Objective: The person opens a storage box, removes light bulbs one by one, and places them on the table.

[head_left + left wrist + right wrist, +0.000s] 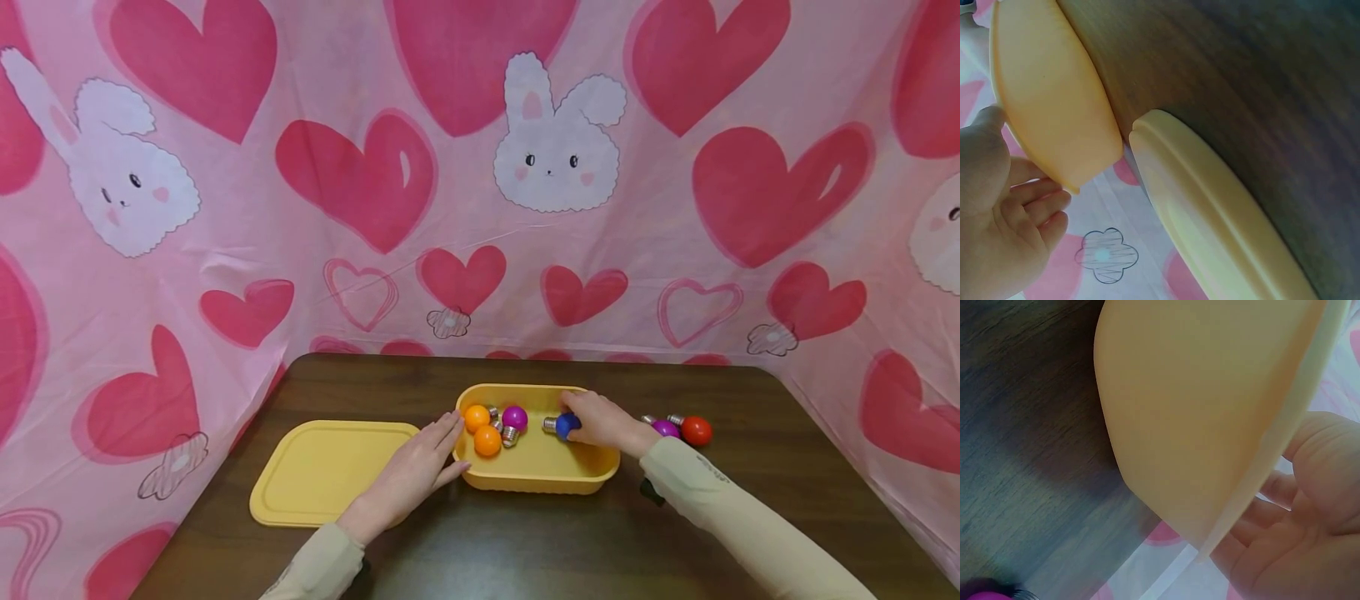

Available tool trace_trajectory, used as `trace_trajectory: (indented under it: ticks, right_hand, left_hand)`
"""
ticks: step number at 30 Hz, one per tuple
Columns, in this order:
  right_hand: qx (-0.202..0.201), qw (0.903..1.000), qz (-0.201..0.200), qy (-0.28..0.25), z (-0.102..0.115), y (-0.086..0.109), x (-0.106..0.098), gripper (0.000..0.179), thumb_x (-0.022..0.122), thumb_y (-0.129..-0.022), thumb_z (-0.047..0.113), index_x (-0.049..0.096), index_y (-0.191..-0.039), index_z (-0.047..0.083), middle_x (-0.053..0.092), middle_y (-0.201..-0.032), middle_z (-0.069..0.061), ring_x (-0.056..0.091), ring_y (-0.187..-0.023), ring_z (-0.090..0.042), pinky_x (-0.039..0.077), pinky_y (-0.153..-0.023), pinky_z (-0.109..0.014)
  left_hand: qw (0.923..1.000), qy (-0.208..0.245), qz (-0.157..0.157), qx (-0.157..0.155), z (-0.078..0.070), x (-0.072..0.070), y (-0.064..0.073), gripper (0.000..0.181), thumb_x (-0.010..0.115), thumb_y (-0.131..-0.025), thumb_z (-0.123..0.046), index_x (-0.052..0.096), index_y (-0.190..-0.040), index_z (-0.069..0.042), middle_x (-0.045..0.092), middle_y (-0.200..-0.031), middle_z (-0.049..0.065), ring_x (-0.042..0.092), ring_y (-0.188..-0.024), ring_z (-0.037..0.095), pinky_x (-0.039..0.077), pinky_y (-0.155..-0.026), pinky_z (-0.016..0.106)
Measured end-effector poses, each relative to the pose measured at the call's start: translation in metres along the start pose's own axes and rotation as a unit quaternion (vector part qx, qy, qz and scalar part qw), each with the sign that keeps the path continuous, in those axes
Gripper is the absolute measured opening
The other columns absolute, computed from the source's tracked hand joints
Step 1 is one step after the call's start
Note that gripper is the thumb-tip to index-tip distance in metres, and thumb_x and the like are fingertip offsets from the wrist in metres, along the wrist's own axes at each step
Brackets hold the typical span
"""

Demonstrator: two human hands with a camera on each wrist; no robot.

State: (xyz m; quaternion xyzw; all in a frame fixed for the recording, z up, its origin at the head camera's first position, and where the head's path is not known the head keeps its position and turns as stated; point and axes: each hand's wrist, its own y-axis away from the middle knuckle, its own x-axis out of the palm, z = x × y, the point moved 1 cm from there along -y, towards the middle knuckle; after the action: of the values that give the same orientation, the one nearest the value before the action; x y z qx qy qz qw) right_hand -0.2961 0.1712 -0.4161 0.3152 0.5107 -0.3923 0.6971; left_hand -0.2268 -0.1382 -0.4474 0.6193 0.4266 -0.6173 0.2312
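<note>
We count two orange bulbs (487, 442), one purple bulb (514, 417) inside yellow box (525, 482), centre | right hand (602, 419) curled, holding blue bulb (567, 427) inside | left hand (408, 468) straight-fingered at box | apparently left: red bulb (697, 431), second purple bulb (666, 428), right; lid (330, 467) off, lower left

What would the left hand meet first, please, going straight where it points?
The left hand would probably first meet the yellow container, whose left rim it seems to touch; depth is unclear.
</note>
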Motion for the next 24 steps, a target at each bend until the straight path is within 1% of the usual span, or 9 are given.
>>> trace_trajectory:
  ticks: [4,9,13,19,24]
  right_hand:
    - [0.01,0.9999,0.003,0.006,0.001,0.0,-0.001,0.029,0.08,-0.081,0.011,0.061,-0.102,0.006,0.065,-0.092,-0.006,0.058,-0.082,-0.018,0.059,-0.09,-0.044]
    - [0.025,0.9996,0.01,0.014,0.002,0.001,-0.001,0.03,0.08,-0.082,0.014,0.063,-0.105,0.005,0.067,-0.097,-0.008,0.062,-0.087,-0.02,0.058,-0.094,-0.046]
    - [0.031,0.9995,0.002,0.006,0.001,0.001,0.001,0.031,0.081,-0.082,0.015,0.063,-0.106,0.006,0.068,-0.098,-0.007,0.061,-0.087,-0.019,0.058,-0.094,-0.046]
    - [0.016,0.9997,-0.016,0.002,0.001,0.005,-0.002,0.032,0.081,-0.081,0.017,0.065,-0.106,0.006,0.068,-0.099,-0.008,0.061,-0.087,-0.02,0.059,-0.091,-0.045]
    - [0.01,0.9991,-0.039,-0.014,0.003,0.011,-0.016,0.034,0.08,-0.082,0.016,0.065,-0.11,0.004,0.068,-0.101,-0.011,0.062,-0.091,-0.022,0.06,-0.088,-0.045]
  left_hand:
    - [1.0,0.004,0.003,-0.004,-0.001,-0.001,0.0,0.071,0.055,-0.097,-0.051,0.043,-0.149,-0.005,0.044,-0.156,0.013,0.045,-0.143,0.029,0.041,-0.115,0.047]
    - [0.9999,0.008,0.006,-0.007,-0.001,-0.001,0.0,0.071,0.054,-0.098,-0.052,0.043,-0.149,-0.005,0.043,-0.156,0.013,0.044,-0.143,0.029,0.041,-0.115,0.047]
    - [1.0,0.006,0.002,-0.003,-0.001,-0.001,0.0,0.07,0.055,-0.097,-0.05,0.043,-0.149,-0.005,0.043,-0.156,0.013,0.045,-0.143,0.029,0.041,-0.115,0.047]
    - [1.0,0.005,-0.004,0.002,-0.001,-0.001,0.0,0.07,0.056,-0.097,-0.05,0.044,-0.149,-0.004,0.044,-0.155,0.013,0.045,-0.143,0.028,0.041,-0.116,0.047]
    - [0.9999,-0.001,-0.013,0.009,-0.001,-0.001,0.0,0.069,0.057,-0.097,-0.049,0.045,-0.147,-0.003,0.046,-0.154,0.014,0.047,-0.141,0.028,0.041,-0.115,0.047]
